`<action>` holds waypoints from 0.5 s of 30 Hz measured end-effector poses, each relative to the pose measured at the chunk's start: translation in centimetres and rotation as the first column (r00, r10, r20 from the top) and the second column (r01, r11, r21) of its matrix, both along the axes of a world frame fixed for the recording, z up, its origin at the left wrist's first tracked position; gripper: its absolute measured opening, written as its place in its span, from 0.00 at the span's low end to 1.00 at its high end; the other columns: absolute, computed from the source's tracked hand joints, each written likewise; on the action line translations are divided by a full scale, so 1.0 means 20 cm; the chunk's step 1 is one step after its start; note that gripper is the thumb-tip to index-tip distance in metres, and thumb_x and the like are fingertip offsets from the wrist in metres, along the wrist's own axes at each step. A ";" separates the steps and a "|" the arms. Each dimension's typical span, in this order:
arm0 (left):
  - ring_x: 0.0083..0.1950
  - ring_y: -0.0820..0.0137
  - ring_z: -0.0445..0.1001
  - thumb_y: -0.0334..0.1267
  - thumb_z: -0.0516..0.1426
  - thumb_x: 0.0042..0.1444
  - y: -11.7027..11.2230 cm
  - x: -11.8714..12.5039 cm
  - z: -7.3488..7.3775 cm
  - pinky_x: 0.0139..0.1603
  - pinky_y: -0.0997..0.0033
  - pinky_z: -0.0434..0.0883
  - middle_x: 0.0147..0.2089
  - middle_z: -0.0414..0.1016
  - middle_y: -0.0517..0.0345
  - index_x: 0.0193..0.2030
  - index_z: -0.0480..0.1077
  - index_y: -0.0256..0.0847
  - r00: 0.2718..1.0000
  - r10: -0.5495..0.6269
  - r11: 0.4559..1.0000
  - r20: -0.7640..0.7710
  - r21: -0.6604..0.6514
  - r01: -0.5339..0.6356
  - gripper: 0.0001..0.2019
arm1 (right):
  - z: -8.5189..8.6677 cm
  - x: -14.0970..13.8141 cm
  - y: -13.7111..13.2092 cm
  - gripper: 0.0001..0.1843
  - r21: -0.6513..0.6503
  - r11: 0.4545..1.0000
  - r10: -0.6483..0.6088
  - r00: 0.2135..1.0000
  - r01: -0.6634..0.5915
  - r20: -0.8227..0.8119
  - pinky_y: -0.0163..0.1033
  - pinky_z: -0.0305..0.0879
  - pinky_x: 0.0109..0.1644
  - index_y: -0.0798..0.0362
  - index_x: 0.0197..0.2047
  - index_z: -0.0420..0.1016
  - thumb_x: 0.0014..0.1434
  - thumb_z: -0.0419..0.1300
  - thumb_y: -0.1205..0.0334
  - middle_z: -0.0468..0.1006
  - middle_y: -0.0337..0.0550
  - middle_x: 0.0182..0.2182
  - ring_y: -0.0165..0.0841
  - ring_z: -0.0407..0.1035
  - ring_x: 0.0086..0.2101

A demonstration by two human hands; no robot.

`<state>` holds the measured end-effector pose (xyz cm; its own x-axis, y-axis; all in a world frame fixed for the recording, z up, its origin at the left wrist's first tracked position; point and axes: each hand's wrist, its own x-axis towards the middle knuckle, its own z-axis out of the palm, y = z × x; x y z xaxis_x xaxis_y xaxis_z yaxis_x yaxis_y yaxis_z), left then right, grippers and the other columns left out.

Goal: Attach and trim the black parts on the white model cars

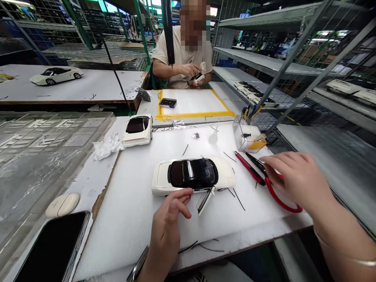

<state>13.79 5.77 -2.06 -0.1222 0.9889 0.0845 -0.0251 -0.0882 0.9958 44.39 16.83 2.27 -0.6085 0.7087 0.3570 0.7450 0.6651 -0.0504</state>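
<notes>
Left hand (167, 225) of the person, seen from the head camera, has its fingers loosely bent and nothing visible in its grasp; the fingertips reach the near side of a white model car (190, 174), touching it or just beside it. The car sits upright mid-desk (120, 223), nose toward the right, with its near-side door (206, 201) swung out toward the wearer. Right hand (296, 180) arches over red-handled scissors (268, 186) at the desk's right side; whether it grips them cannot be told. A slim red tool (249, 168) lies just beside the blades. The open door looks the weakest point: a knuckle or wrist catching its outer edge could strain or snap the hinge. The pale body would probably mark easily if scissor points swung across it, and lifting the scissors carelessly might drag the red tool along. Thin black strips (239, 199) lie loose near the car's nose; a sleeve or palm could sweep them away, or one could get caught beneath the car. Behind the car, a small translucent bottle (213, 136) stands upright, and a stray reach could tip it.
</notes>
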 end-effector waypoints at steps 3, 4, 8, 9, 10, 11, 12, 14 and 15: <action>0.54 0.62 0.73 0.53 0.43 0.66 0.00 0.01 0.00 0.59 0.62 0.72 0.51 0.74 0.48 0.23 0.69 0.38 1.000 0.018 1.000 0.013 -0.006 -0.018 0.28 | -0.02 0.15 0.05 0.14 0.066 0.998 -0.029 0.978 0.016 0.205 0.41 0.56 0.41 0.49 0.46 0.75 0.62 0.52 0.62 0.76 0.46 0.32 0.36 0.67 0.37; 0.54 0.62 0.73 0.54 0.43 0.66 0.00 0.01 0.00 0.59 0.61 0.72 0.50 0.74 0.48 0.22 0.69 0.38 0.999 0.031 0.999 0.020 -0.008 -0.031 0.28 | -0.02 0.17 0.06 0.15 0.078 0.997 -0.024 0.968 0.005 0.248 0.41 0.55 0.41 0.50 0.47 0.75 0.62 0.50 0.65 0.76 0.46 0.32 0.36 0.67 0.37; 0.53 0.62 0.74 0.55 0.44 0.65 0.00 0.02 0.01 0.58 0.62 0.72 0.49 0.75 0.48 0.22 0.68 0.38 0.999 0.029 1.000 0.018 -0.006 -0.029 0.29 | -0.03 0.16 0.10 0.16 0.122 0.987 0.053 0.918 -0.109 0.392 0.40 0.53 0.41 0.52 0.48 0.75 0.64 0.49 0.69 0.76 0.44 0.34 0.33 0.66 0.35; 0.53 0.62 0.74 0.55 0.44 0.65 0.00 0.02 0.01 0.58 0.62 0.72 0.49 0.75 0.48 0.22 0.68 0.38 0.999 0.028 1.000 0.016 -0.010 -0.028 0.29 | -0.03 0.15 0.11 0.16 0.124 0.984 0.063 0.906 -0.125 0.419 0.40 0.53 0.41 0.52 0.48 0.75 0.64 0.49 0.70 0.76 0.44 0.34 0.33 0.67 0.35; 0.53 0.62 0.74 0.55 0.44 0.65 0.00 0.02 0.01 0.58 0.62 0.72 0.50 0.75 0.49 0.22 0.68 0.38 0.999 0.030 0.999 0.017 -0.017 -0.030 0.29 | -0.02 0.15 0.12 0.16 0.115 0.987 0.053 0.902 -0.113 0.429 0.40 0.53 0.41 0.53 0.48 0.75 0.63 0.49 0.70 0.76 0.45 0.34 0.34 0.67 0.36; 0.54 0.62 0.73 0.55 0.44 0.65 0.00 0.02 0.01 0.59 0.61 0.72 0.50 0.75 0.49 0.22 0.69 0.38 0.999 0.034 0.999 0.019 -0.026 -0.033 0.28 | -0.02 0.15 0.12 0.17 0.093 0.994 0.019 0.908 -0.063 0.420 0.41 0.54 0.42 0.53 0.48 0.75 0.63 0.48 0.70 0.76 0.45 0.35 0.35 0.67 0.37; 0.54 0.62 0.73 0.55 0.44 0.65 -0.01 0.02 0.02 0.59 0.61 0.72 0.50 0.75 0.49 0.22 0.69 0.38 0.999 0.036 0.999 0.021 -0.032 -0.035 0.28 | -0.02 0.17 0.13 0.17 0.058 0.998 -0.037 0.918 0.015 0.394 0.41 0.54 0.42 0.53 0.48 0.75 0.63 0.48 0.69 0.76 0.46 0.35 0.37 0.68 0.38; 0.55 0.61 0.73 0.54 0.44 0.65 -0.01 0.02 0.02 0.59 0.59 0.71 0.50 0.75 0.49 0.22 0.69 0.39 0.999 0.028 0.999 0.019 -0.034 -0.027 0.28 | -0.02 0.21 0.15 0.16 -0.021 0.979 -0.188 0.928 0.205 0.321 0.42 0.57 0.41 0.55 0.46 0.76 0.63 0.49 0.63 0.76 0.48 0.35 0.39 0.69 0.37; 0.55 0.60 0.73 0.54 0.44 0.65 -0.01 0.02 0.03 0.60 0.58 0.71 0.50 0.75 0.48 0.22 0.69 0.39 1.000 0.024 0.999 0.018 -0.036 -0.023 0.28 | -0.03 0.23 0.16 0.16 -0.057 0.957 -0.258 0.923 0.285 0.287 0.41 0.59 0.39 0.56 0.44 0.76 0.63 0.51 0.60 0.77 0.49 0.35 0.39 0.69 0.35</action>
<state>14.18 5.57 -1.54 -0.1464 0.9881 0.0465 -0.0423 -0.0532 0.9977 48.98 20.06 1.62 -0.4522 0.8828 0.1269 0.8901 0.4376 0.1277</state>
